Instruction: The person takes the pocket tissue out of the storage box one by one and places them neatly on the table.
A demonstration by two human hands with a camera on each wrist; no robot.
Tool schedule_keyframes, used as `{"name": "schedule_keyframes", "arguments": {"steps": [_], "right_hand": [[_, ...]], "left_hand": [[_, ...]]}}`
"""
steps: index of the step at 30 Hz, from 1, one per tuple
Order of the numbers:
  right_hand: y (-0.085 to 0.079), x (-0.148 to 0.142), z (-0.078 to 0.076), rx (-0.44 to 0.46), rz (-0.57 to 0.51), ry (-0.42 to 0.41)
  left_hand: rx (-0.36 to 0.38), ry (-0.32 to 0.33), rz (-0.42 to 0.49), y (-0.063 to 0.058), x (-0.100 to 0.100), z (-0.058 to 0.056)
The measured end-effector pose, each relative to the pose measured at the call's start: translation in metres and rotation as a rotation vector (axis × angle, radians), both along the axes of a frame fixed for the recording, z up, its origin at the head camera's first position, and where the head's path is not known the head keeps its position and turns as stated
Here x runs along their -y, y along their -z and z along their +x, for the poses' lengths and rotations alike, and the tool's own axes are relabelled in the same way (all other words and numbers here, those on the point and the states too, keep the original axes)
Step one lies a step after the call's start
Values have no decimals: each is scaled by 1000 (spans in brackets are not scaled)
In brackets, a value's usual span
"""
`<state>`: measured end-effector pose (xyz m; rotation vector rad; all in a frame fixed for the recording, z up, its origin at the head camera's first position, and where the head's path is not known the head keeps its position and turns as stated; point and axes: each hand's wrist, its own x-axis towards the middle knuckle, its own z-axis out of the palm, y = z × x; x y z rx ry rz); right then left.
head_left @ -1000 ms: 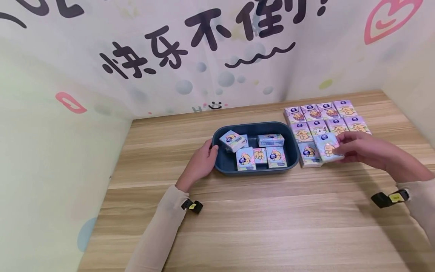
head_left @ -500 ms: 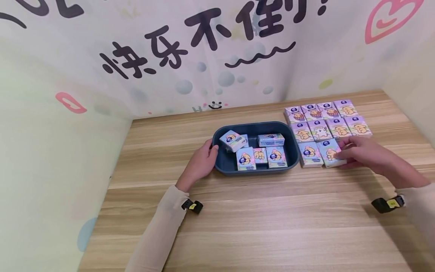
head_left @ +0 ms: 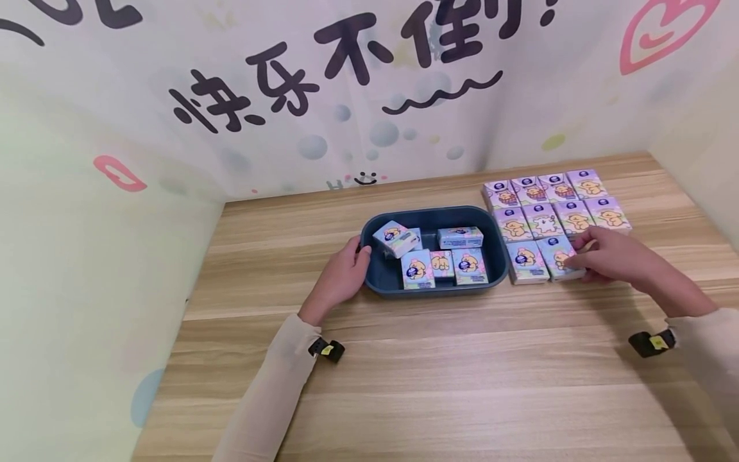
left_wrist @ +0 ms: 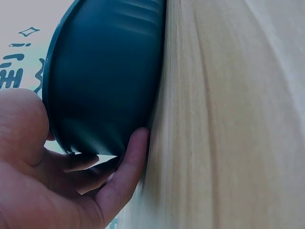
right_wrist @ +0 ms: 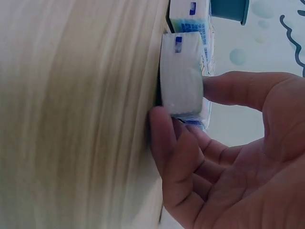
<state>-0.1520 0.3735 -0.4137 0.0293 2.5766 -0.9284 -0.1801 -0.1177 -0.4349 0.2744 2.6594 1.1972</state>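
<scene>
A dark blue plastic bin (head_left: 439,293) stands on the table with several tissue packs in it. My left hand (head_left: 337,279) grips its left end, thumb at the rim and fingers around the outer wall, as the left wrist view shows. To the right of the bin, my right hand (head_left: 618,260) holds a blue tissue pack (head_left: 554,249) lying flat, with the thumb on its top and the other fingers along its right side. Another blue pack (head_left: 528,264) lies directly left of it. In the right wrist view the held pack's white end (right_wrist: 181,76) faces the camera.
Behind the two blue packs, purple tissue packs (head_left: 547,223) lie in two tight rows. Inside the bin, one pack (head_left: 397,239) leans over another, and one (head_left: 460,238) stands on its side. A printed cloth (head_left: 369,115) rises along the table's back edge.
My right hand has lowered the blue tissue pack from above the table to lie beside the other blue pack, shifting it slightly left. The left hand and bin have stayed put.
</scene>
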Motion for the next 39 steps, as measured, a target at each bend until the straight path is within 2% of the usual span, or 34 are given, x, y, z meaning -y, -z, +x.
{"name": "schedule_keyframes", "arguments": {"steps": [8, 12, 23, 24, 27, 30, 31, 32, 33, 38, 39], "right_hand": [[-11, 9, -8, -117, 183, -37], [-18, 24, -16, -153, 220, -67], [-50, 99, -41, -277, 136, -145], [-52, 106, -43, -284, 121, -153], [-58, 129, -49, -301, 102, -185], [-61, 148, -54, -310, 104, -224], [-62, 154, -56, -311, 106, -239], [-63, 159, -58, -309, 105, -252], [-64, 165, -60, -302, 102, -261], [-68, 189, -66, -291, 74, -303], [-68, 193, -67, -288, 66, -308]], "left_hand": [[9, -4, -13, -2, 0, 1], [9, -9, -16, -2, -1, 1], [12, -3, -22, -3, -1, 1], [2, 12, -8, 4, 3, -2], [-6, 15, -5, 5, 4, -3], [-10, 23, 3, 5, 4, -3], [2, 12, -8, -2, 1, 0], [3, 14, -6, -2, 0, 0], [3, 14, -7, 1, 1, -2], [11, 10, -5, 0, 2, -2], [-1, 17, -9, 4, 4, -4]]}}
